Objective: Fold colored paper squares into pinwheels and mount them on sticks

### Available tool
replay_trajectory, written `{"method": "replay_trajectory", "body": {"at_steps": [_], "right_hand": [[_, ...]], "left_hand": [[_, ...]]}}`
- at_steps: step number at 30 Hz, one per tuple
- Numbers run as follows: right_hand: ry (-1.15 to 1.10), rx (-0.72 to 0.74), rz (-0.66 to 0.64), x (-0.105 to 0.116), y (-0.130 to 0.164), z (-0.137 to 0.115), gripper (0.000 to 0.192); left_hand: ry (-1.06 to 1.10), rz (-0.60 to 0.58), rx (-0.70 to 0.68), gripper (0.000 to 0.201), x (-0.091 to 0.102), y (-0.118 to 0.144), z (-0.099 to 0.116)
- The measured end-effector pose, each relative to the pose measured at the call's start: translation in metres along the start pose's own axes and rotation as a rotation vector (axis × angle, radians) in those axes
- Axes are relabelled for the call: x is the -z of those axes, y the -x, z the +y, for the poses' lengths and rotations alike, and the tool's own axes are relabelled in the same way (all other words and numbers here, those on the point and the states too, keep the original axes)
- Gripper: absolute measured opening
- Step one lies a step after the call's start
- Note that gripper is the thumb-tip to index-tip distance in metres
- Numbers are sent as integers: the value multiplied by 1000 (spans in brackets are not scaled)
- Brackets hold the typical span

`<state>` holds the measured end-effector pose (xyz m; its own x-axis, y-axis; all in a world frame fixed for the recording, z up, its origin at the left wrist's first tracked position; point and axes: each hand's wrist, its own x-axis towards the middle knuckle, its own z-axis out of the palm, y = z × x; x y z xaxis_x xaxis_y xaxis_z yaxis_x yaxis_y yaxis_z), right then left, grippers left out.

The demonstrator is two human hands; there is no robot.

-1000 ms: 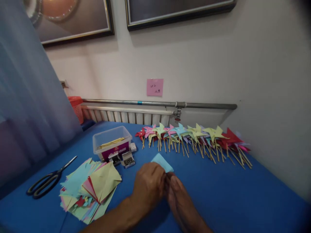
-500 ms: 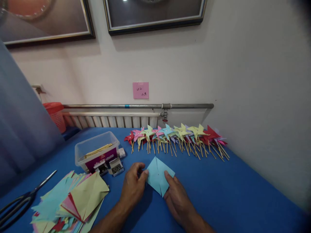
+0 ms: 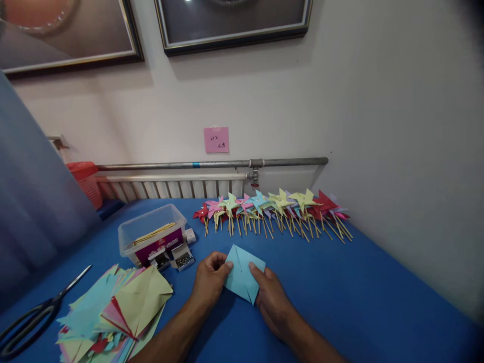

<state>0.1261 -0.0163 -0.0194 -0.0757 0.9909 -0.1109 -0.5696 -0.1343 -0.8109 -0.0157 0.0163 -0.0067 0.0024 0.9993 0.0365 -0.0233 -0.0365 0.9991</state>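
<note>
Pinching the light-blue paper square (image 3: pixel 242 274) between them, left hand (image 3: pixel 210 279) grips its left corner, right hand (image 3: pixel 271 298) its lower right edge.

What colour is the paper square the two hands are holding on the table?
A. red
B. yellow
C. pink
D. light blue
D: the paper square pinched between the left hand and the right hand is light blue, lying on the darker blue table.

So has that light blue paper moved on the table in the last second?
Yes. The light blue paper, earlier bunched between the hands, now lies spread open, a little nearer the clear plastic box.
</note>
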Motion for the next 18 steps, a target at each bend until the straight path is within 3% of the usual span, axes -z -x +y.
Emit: {"method": "replay_trajectory", "body": {"at_steps": [8, 12, 18], "right_hand": [[56, -11, -85, 0, 1, 1, 42], [116, -35, -69, 3, 0, 3, 46], [126, -14, -88, 9, -5, 10, 46]], "left_hand": [[-17, 46, -29, 28, 3, 2, 6], [2, 74, -40, 26, 5, 0, 5], [-145, 64, -161, 13, 5, 4, 5]]}}
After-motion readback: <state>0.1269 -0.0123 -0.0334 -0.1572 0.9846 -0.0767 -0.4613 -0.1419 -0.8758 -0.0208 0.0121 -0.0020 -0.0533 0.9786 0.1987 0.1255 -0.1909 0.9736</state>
